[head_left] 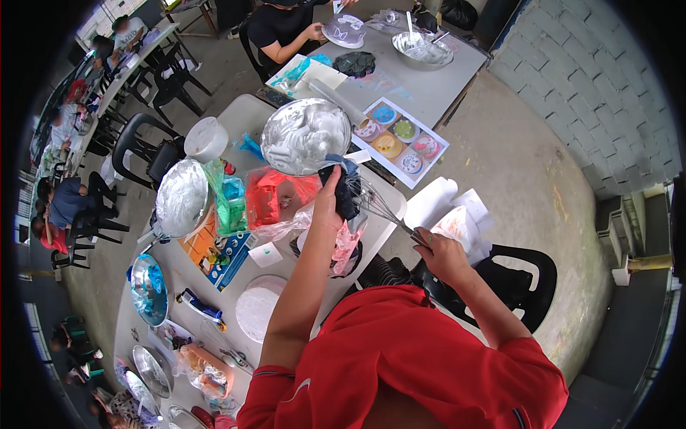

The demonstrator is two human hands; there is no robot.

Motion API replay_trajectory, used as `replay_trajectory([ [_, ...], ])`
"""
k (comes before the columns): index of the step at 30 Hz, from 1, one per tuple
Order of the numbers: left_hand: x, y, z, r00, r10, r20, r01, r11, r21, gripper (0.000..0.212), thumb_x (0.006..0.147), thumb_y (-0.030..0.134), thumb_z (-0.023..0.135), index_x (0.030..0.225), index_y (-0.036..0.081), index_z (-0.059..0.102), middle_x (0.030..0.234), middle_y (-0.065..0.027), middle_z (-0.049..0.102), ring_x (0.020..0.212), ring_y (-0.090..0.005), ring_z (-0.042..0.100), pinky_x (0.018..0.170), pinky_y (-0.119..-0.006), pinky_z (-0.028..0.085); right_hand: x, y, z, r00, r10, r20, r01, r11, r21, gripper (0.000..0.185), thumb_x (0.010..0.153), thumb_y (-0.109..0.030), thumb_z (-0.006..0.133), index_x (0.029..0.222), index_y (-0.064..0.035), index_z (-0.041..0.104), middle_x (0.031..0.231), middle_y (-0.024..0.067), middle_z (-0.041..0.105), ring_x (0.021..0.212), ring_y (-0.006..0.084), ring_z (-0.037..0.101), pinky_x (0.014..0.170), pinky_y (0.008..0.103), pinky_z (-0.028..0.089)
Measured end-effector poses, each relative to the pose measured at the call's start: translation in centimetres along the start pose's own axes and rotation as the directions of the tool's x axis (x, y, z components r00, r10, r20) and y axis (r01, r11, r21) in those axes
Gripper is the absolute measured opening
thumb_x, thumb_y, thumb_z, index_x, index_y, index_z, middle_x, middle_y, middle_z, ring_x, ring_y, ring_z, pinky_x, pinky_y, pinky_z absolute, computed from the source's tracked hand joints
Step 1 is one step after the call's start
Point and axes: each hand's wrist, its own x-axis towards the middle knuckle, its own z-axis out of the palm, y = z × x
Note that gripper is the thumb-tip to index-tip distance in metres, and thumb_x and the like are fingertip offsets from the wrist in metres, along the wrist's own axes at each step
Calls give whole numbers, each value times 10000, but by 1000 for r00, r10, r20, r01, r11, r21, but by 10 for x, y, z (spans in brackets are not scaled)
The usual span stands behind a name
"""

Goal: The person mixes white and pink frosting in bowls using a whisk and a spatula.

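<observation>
My right hand (444, 254) grips the handle of a wire balloon whisk (383, 202), held out over the table's right edge. At the whisk's wire end, my left hand (329, 201) clasps a dark cloth (345, 187) that covers part of the wires. Just beyond the cloth stands a metal bowl (305, 134) coated inside with white cream; a white spatula handle (358, 156) shows by its rim. Below my left wrist, pink-smeared plastic (347, 246) lies at the table edge. A round white cake-like form (261, 308) is partly hidden by my left forearm.
Red (262, 201) and green (231, 214) containers, another cream bowl (182, 198) and a blue-smeared bowl (149, 289) crowd the table (209, 338). A printed sheet of cake pictures (402, 140) lies beyond. A black chair (541, 284) stands at right. Across, a person (281, 32) holds a decorated round form (344, 30).
</observation>
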Motion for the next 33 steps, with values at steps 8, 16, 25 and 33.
replay_trajectory([
  [8,-7,7,0,996,-77,51,44,881,472,246,717,165,719,892,27,614,799,-35,614,643,-124,590,555,-282,478,6,-4,-32,984,-59,170,91,979,-185,323,785,-226,591,1078,-95,557,721,116,610,649,291,600,576,386,475],
  [16,0,21,3,999,3,48,-25,891,453,299,705,257,727,870,35,615,749,-34,603,586,-127,582,510,-260,462,1,2,-23,971,22,238,-100,942,320,311,784,-154,619,1076,-57,572,823,110,639,692,224,607,639,311,468],
  [25,-16,42,12,910,-286,300,126,881,457,251,756,318,685,779,92,578,596,-6,553,406,-75,456,372,-197,344,0,26,-25,846,108,522,-471,610,637,352,789,-108,639,1129,-40,577,688,-26,536,555,26,432,477,192,335],
  [33,-17,36,28,921,-121,370,175,978,-116,258,789,356,648,717,130,548,497,23,486,366,-102,450,393,-295,453,-1,3,7,839,11,545,-543,95,834,298,817,-98,597,1105,-23,574,573,-39,427,436,35,352,382,179,243],
])
